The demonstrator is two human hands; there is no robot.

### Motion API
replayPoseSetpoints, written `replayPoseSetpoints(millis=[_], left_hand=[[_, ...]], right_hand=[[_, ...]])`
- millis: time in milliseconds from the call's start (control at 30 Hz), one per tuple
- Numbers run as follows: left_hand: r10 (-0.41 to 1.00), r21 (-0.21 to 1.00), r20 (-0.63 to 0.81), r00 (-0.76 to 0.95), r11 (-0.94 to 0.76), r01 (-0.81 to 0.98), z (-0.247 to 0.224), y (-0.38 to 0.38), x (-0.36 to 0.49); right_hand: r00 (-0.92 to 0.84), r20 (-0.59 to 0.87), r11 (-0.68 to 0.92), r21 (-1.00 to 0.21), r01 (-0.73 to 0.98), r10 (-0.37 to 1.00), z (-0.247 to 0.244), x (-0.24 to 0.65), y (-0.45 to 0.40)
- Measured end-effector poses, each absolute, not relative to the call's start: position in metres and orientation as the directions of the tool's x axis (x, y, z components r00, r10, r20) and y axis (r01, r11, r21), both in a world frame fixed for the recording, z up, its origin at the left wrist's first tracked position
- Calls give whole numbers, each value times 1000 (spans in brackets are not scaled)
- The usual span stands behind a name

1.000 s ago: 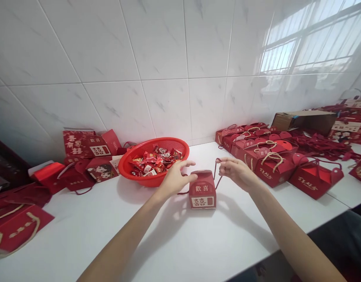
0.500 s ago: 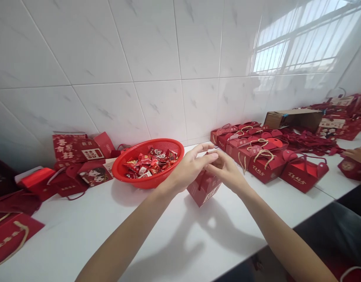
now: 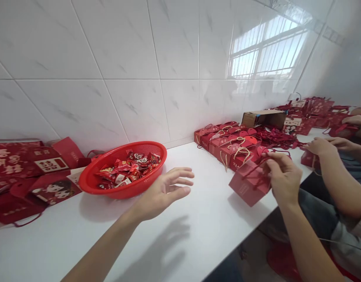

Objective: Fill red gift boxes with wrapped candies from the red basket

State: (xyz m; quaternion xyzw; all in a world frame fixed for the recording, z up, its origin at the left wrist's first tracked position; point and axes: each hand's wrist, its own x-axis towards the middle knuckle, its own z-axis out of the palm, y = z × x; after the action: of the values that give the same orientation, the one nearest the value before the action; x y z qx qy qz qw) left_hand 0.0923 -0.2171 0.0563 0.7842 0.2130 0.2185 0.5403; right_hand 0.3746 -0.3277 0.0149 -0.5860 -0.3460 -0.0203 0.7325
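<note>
A small red gift box (image 3: 249,183) hangs tilted by its cord handle from my right hand (image 3: 283,178), whose thumb and fingers are closed on the cord. It is over the right side of the white table, in front of the finished-looking row of boxes. My left hand (image 3: 165,190) hovers above the table with its fingers apart and nothing in them. Just behind and left of it stands a red plastic basket (image 3: 89,178) holding wrapped candies (image 3: 133,170).
Rows of red gift boxes (image 3: 218,147) stand along the tiled wall, with a cardboard box (image 3: 264,117) and dark red ribbons (image 3: 274,138) beyond. More boxes (image 3: 51,188) are piled at the left. Co-workers' hands (image 3: 321,147) handle boxes at the right.
Both hands were together on the gift box. My right hand has carried it rightward by the cord; my left hand has let go and drawn left. The view has turned right.
</note>
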Motion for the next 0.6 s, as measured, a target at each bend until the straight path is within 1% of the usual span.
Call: replayPoseSetpoints(millis=[100, 233, 400, 467, 500, 533, 600], left_hand=[[655, 946, 54, 753, -275, 171, 48, -207, 70], [756, 941, 54, 653, -257, 219, 43, -201, 42], [830, 920, 37, 556, -245, 304, 44, -199, 13], [850, 916, 33, 526, -237, 325, 45, -201, 4], [855, 914, 35, 517, -236, 330, 46, -202, 1], [858, 913, 39, 512, -239, 332, 46, -203, -2], [854, 909, 46, 517, -251, 332, 45, -205, -6]], right_hand=[[815, 522, 258, -848, 464, 252, 8, 413, -332], [837, 510, 186, -858, 479, 198, -4, 446, -325], [877, 466, 78, -885, 459, 123, -6, 458, -314], [872, 470, 4, -881, 474, 138, -1, 457, -314], [856, 479, -41, -868, 495, 193, 2, 456, -315], [846, 487, -97, -851, 515, 216, 4, 455, -318], [760, 583, -173, -749, 640, 288, 4, 456, -324]])
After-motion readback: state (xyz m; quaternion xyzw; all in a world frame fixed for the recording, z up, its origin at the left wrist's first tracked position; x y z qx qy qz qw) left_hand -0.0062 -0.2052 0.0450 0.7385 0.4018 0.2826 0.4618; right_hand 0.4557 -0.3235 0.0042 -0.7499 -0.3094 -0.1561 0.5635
